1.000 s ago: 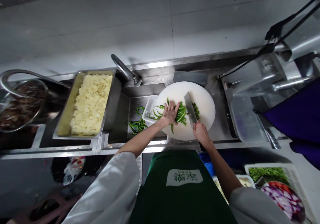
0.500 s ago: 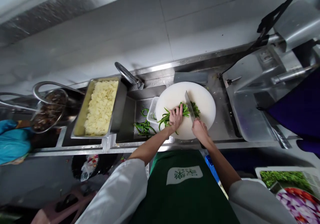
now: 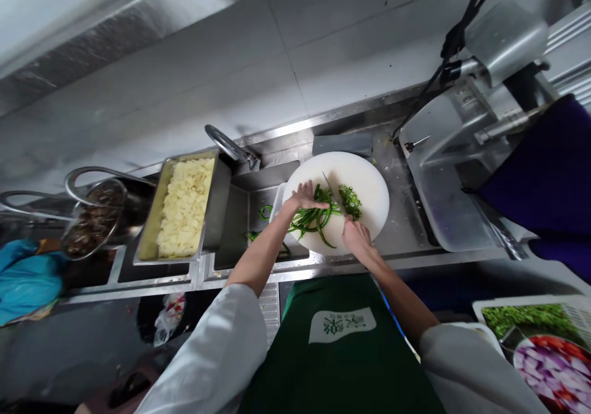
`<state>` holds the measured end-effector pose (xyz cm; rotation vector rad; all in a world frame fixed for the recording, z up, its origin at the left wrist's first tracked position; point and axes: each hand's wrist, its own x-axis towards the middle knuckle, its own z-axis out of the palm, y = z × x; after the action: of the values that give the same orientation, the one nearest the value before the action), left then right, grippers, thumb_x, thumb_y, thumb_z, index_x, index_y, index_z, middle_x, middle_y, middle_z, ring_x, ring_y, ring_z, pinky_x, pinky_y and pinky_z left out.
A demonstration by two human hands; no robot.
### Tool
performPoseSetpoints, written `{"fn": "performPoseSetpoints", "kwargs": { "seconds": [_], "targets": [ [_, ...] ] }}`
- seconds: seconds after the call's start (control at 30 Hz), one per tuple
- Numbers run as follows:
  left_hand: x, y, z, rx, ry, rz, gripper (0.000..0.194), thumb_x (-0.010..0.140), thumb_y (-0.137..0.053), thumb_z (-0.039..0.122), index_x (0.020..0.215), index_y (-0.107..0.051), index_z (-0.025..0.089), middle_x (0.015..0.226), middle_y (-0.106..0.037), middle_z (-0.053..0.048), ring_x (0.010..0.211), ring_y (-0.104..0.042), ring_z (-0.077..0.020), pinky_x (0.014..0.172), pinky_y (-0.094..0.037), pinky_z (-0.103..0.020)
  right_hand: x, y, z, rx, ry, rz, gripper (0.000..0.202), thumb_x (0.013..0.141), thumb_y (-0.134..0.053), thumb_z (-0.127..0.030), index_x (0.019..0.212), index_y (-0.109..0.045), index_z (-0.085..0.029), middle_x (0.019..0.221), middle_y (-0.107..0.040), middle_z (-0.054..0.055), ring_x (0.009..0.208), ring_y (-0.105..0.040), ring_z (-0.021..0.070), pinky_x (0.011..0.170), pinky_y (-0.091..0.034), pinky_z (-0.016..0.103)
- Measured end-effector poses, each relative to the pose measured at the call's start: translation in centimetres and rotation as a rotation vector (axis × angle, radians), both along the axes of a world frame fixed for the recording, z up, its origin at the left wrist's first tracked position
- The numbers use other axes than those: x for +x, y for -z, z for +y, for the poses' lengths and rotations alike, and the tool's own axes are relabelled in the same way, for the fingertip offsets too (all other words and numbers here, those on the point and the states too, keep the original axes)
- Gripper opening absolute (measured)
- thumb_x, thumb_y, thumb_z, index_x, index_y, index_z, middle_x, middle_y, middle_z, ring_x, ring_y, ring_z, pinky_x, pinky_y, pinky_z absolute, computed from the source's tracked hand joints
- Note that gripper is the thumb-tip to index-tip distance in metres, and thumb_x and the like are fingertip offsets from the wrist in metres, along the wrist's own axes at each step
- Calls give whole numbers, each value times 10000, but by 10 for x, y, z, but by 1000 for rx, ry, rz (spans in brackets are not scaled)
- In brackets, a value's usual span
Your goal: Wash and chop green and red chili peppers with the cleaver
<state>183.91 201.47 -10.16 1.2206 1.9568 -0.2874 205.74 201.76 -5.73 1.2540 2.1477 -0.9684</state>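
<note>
Nearest is the green apron (image 3: 341,355) of the person, between two pale sleeves. Low on the person's right I see a bowl (image 3: 556,371) with purple-white and red pieces, just beside chopped greens (image 3: 533,321). A little farther, at the counter, the right hand (image 3: 357,238) is closed around the handle of a knife (image 3: 331,189); the blade points away from the body and shows almost only its edge. The left hand (image 3: 305,198) is palm down with its fingers spread apart, over the long green peppers (image 3: 311,220); how firmly it presses, I cannot tell. These peppers lie on the left part of the round white board (image 3: 372,183), and the small cut pieces (image 3: 351,201) are right of the blade. On the left, more peppers lie in the metal sink (image 3: 235,232), and beside it stands a deep pan (image 3: 219,201) with pale yellow slices (image 3: 184,207). Farther back are the curved tap (image 3: 231,145) and, last, the grey tiled wall (image 3: 249,72).
</note>
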Motion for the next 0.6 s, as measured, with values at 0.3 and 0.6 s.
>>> {"fn": "performPoseSetpoints", "kwargs": {
  "seconds": [0.3, 0.6],
  "targets": [
    [86, 21, -66, 335, 158, 182, 696, 985, -324, 318, 1575, -81, 41, 1535, -373, -242, 1439, -313, -380, 1206, -65, -626, 11, 2, 7, 61, -11, -49, 300, 922, -387, -78, 1186, -529, -78, 1022, -713, 218, 994, -702, 283, 831, -478, 312],
    [55, 30, -60, 415, 296, 41, 756, 987, -331, 473, 1564, -111, 38, 1580, -301, -222, 1482, -248, -327, 1208, -187, -505, 7, -2, 4, 55, -94, -59, 313, 914, -388, -62, 1192, -532, -72, 1024, -718, 215, 979, -706, 259, 819, -479, 289]
  ]
}}
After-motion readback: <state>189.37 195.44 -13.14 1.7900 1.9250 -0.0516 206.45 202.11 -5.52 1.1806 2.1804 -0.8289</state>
